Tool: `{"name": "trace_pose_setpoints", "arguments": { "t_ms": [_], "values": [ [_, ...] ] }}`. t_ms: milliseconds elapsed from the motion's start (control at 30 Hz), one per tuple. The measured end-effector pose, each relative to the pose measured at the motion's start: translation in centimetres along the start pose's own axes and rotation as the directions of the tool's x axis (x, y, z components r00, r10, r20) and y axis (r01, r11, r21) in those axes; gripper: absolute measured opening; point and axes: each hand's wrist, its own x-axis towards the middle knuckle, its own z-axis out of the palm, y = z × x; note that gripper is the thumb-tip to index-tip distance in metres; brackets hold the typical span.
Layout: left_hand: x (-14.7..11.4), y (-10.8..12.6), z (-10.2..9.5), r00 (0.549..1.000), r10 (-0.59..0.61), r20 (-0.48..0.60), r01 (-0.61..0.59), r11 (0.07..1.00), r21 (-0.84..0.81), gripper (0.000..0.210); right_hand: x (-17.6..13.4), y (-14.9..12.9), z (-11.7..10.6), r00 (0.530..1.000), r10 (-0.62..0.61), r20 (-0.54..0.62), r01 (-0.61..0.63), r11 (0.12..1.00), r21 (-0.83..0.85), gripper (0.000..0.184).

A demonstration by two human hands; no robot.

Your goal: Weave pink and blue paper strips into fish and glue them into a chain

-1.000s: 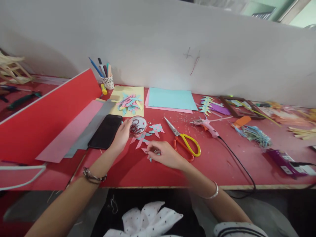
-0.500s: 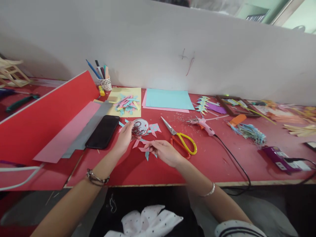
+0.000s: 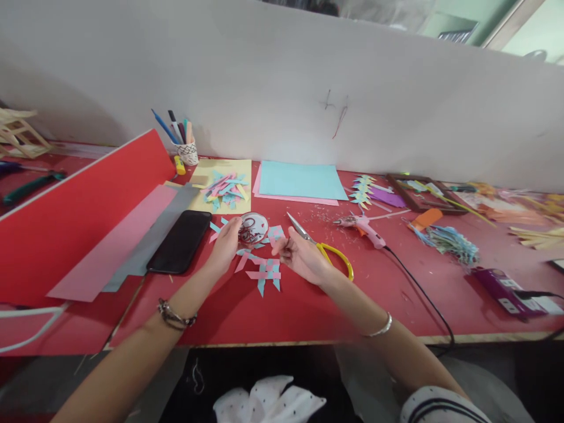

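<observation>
Clock directions as I see them from the head camera: centre at the nearer woven paper piece (image 3: 268, 269), 12 o'clock away from the wearer. The piece, of pink and blue strips with loose tails, lies flat on the red tabletop (image 3: 229, 320). A second woven piece (image 3: 276, 231) lies between 12 and 1 o'clock. I judge the step to be handling and arranging these pieces. The left hand (image 3: 225, 242) grips a round container (image 3: 261, 221), just short of 12. The right hand (image 3: 302, 257) sits near 2 o'clock, fingers partly curled; I cannot tell whether they pinch anything. To my eye, any next move calls for a light fingertip pinch and a level container.

Room: bare surface opens at 6 o'clock, down to the front edge. The scissors (image 3: 300, 227), partly behind the right hand, bound the sweep from 1 to 3; beyond them, at 2, is the glue gun (image 3: 371, 230). The phone (image 3: 179, 242) closes off 9 to 10, and the strip pile (image 3: 226, 189) stands at 11.
</observation>
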Motion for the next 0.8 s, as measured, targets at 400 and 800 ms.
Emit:
{"name": "trace_pose_setpoints", "arguments": {
  "t_ms": [400,800],
  "values": [
    [1.4,-0.9,0.4,1.0,-0.022,0.003,0.021,0.996,0.091,0.017,1.4,-0.1,-2.4,0.994,-0.103,0.031,0.106,0.988,-0.116,0.027],
    [-0.1,-1.8,0.8,0.994,-0.099,0.046,0.089,0.978,0.186,0.017,0.5,-0.1,-3.0,0.776,-0.629,0.045,0.475,0.537,-0.697,0.021]
  ]
}}
